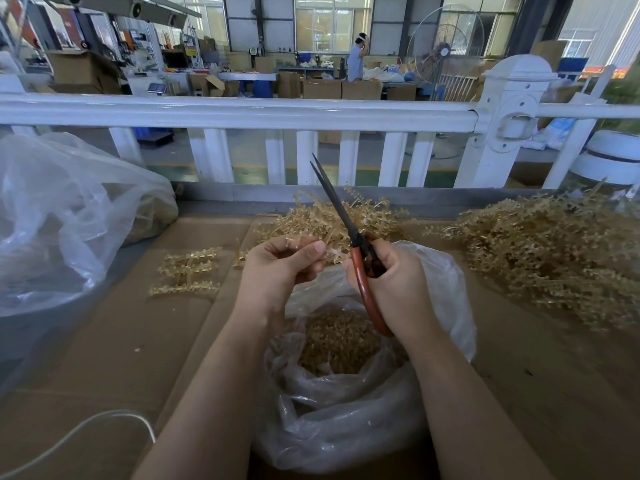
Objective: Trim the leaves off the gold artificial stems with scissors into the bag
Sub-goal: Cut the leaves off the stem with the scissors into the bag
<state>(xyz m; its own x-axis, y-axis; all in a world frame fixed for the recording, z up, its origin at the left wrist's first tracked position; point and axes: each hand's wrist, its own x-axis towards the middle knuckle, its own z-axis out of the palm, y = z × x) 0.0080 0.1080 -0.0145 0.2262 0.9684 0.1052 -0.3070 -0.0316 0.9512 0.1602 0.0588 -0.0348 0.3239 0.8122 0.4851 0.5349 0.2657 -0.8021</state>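
Note:
My left hand (pixel 277 268) pinches a gold artificial stem (pixel 332 252) just above the open clear plastic bag (pixel 349 420). The bag holds a heap of cut gold leaves (pixel 337 344). My right hand (pixel 394 282) grips red-handled scissors (pixel 360 268); their dark blades (pixel 329 192) point up and away, nearly closed, and do not touch the stem. A pile of gold stems (pixel 329 216) lies behind my hands. A larger pile (pixel 554 251) lies at the right.
A gold sprig frame (pixel 188 271) lies flat on the cardboard-covered table (pixel 138 341) at the left. A big clear bag (pixel 62 220) bulges at the far left. A white cable (pixel 86 431) curls near the front. A white railing (pixel 242 112) borders the table's far side.

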